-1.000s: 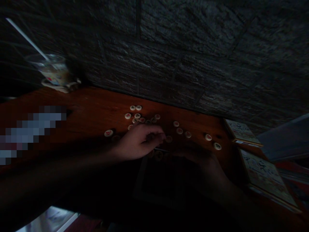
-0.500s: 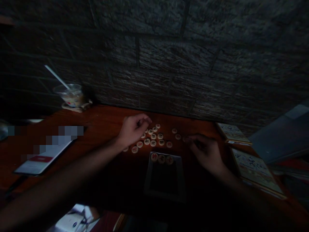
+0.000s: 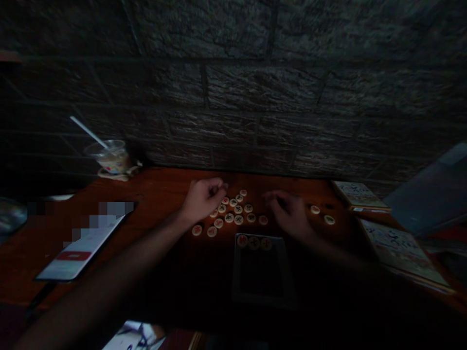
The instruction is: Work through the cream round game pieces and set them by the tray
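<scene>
Several round wooden pieces [image 3: 238, 219] with red or black characters lie loosely on the dark red-brown table [image 3: 164, 182]. At their left edge is my left hand [image 3: 206, 197], its fingers curled together; whether something is between them is hidden. My right hand [image 3: 288, 209] is to the right of the pieces, fingers bent, thumb and index tips near each other; what they hold, if anything, is too dark to tell. Nearer to me, a shallow open box [image 3: 288, 272] has three pieces [image 3: 254, 242] in a row along its far edge.
Two flat illustrated boxes [image 3: 403, 250] lie at the right, with two loose pieces [image 3: 329, 219] left of them. A cup with a straw [image 3: 113, 158] stands at the back left, near a phone [image 3: 78, 257]. A brick wall [image 3: 233, 97] rises behind.
My right hand has moved left, toward the pieces. Two pieces now show to the right of it. My left hand remains by the pieces. The whole view has shifted slightly.
</scene>
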Demonstrator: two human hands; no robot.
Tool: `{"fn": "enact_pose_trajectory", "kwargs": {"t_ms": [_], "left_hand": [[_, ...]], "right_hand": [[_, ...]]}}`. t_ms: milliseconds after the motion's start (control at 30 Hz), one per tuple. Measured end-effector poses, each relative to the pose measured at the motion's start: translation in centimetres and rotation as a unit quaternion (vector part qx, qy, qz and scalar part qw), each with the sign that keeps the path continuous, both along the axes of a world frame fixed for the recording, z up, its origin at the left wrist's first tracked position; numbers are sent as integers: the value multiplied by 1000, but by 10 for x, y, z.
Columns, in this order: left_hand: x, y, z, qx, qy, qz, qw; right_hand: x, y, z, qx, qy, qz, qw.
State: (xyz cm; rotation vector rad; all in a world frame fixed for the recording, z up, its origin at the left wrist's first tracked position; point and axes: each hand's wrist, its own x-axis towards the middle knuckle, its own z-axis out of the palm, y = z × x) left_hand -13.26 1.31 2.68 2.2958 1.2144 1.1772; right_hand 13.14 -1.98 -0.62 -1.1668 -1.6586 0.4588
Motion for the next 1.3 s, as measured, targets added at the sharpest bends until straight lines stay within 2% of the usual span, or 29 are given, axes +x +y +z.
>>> {"fn": "enact_pose_trajectory", "kwargs": {"t_ms": [100, 300, 633, 1033, 1300], "left_hand": [[4, -5, 1, -9, 14, -22, 1000], [12, -14, 4, -32, 19, -42, 998], [16, -18, -5, -42, 15, -53, 998], [1, 1, 5, -24, -153, 46, 987], [-1, 3, -1, -25, -94, 47, 994]], "right_hand": [[6, -8, -5, 4, 6, 19, 1000], [5, -9, 1, -12, 13, 28, 999], [2, -6, 1, -26, -9, 41, 999], [3, -6, -1, -5, 2, 58, 998], [2, -4, -2, -16, 0, 52, 998]]}}
